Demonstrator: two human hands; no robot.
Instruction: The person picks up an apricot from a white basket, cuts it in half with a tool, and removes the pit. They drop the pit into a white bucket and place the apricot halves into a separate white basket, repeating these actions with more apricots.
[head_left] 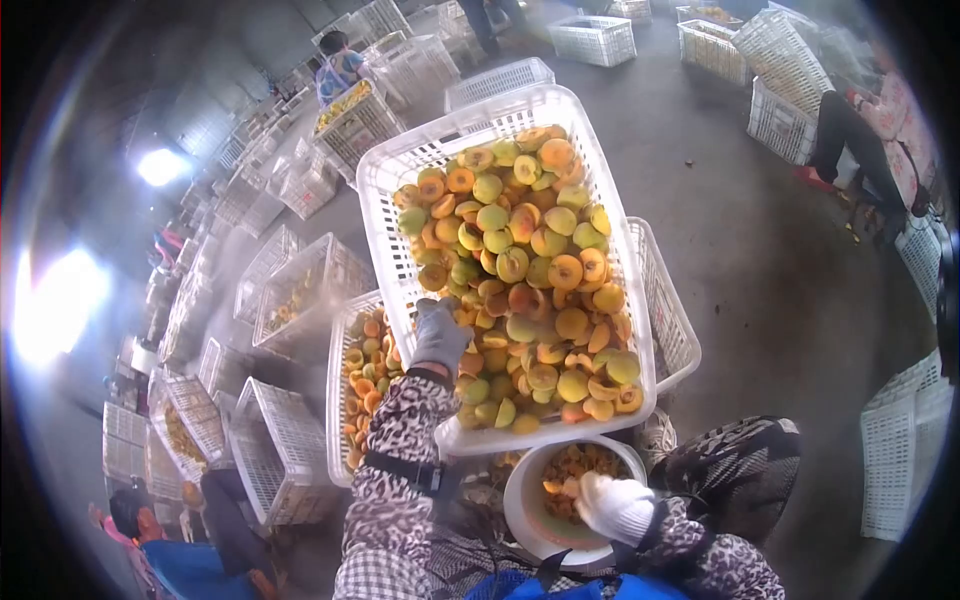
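A large white crate [372, 205] full of halved green and orange fruit [520, 215] is tilted in front of me. My left hand [440, 336], in a grey glove, is closed at the crate's left side, against the fruit; what it grips, if anything, is hidden. Below the crate stands a white bucket [518, 500] with small brownish-orange pieces inside. Over the bucket's right part is my right hand [615, 508], in a white glove, its fingers pointing down and left, blurred near the pieces.
Another crate [338, 400] of fruit halves stands at the left, and a white crate [665, 300] lies beneath the large one on the right. Stacked crates [290, 450] fill the left side. Co-workers sit at the lower left, upper left and right.
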